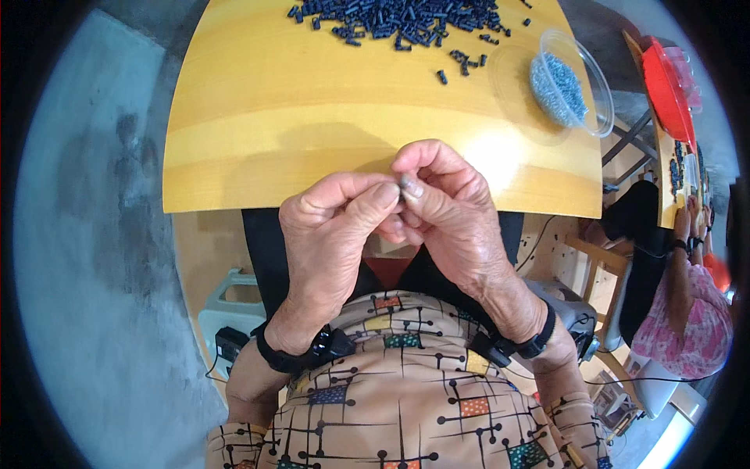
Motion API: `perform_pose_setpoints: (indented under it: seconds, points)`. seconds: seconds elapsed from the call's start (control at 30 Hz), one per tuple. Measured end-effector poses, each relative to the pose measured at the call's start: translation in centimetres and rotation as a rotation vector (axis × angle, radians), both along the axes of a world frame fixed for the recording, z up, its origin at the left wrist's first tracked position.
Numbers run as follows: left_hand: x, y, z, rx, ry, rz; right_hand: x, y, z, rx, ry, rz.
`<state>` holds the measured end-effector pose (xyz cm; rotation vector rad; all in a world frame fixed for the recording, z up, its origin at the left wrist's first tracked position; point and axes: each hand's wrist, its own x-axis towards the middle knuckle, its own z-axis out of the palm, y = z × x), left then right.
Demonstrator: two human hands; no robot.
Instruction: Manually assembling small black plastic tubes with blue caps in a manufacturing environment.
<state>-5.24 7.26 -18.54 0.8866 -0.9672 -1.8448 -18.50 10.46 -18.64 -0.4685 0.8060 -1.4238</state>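
Observation:
My left hand and my right hand meet at the near edge of a yellow wooden table. The fingertips of both hands pinch together around a small dark piece, which is mostly hidden by the fingers. A pile of several small dark cylindrical parts lies at the far side of the table. A clear plastic bowl holding many small grey metal bits stands at the right side of the table. Black bands sit on both wrists.
A grey concrete floor lies to the left. On the right another person in a pink patterned top sits at a second table with a red tray. A pale plastic crate stands under my table.

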Motion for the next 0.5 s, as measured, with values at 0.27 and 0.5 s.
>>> perform_pose_setpoints:
  seconds: [0.27, 0.5]
  points:
    - [0.6, -1.6, -0.8, 0.119, 0.124, 0.023, -3.2, -3.1, 1.8, -0.027, 0.850, -0.144]
    - [0.9, -2.5, -1.0, 0.152, 0.153, 0.011, -7.4, -7.8, 0.1, -0.369, 1.931, -0.333]
